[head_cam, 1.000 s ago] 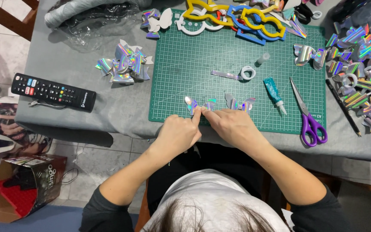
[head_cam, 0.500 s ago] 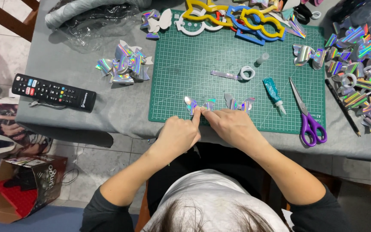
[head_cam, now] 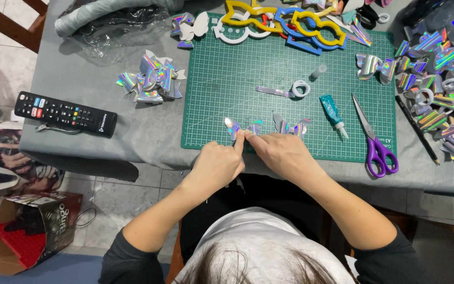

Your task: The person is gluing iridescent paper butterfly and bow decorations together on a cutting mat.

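Observation:
Both hands meet at the near edge of a green cutting mat (head_cam: 248,73). My left hand (head_cam: 215,164) and my right hand (head_cam: 282,153) pinch a small holographic bow piece (head_cam: 236,128) between their fingertips, pressing it against the mat. A second holographic bow piece (head_cam: 290,126) lies just beyond my right hand. A teal glue tube (head_cam: 333,114) and purple-handled scissors (head_cam: 373,138) lie to the right on the mat.
A black remote control (head_cam: 65,113) lies at left on the grey cloth. Heaps of holographic bows sit at left (head_cam: 151,83) and right (head_cam: 432,79). Yellow, blue and white templates (head_cam: 279,20) lie at the mat's far edge. A tape strip with ring (head_cam: 290,90) rests mid-mat.

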